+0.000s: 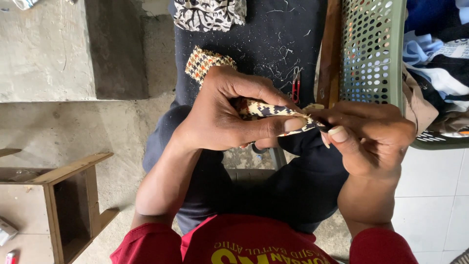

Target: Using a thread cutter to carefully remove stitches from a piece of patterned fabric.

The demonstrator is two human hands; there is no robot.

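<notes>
One patterned fabric strip (266, 110) (houndstooth) pinched by two hands: left hand (222, 110), right hand (369, 132).

Soft even daylight, sharp, faint shadows.

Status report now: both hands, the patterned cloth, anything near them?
Left hand grips folded checked cloth. Right hand pinches its tip. Red snips on dark cloth beyond; green basket close right.

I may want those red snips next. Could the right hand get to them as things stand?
Probably yes, once freed. The red snips lie open on the dark cloth just beyond the right hand, nothing covering them. But that hand is pinching the patterned fabric.
</notes>
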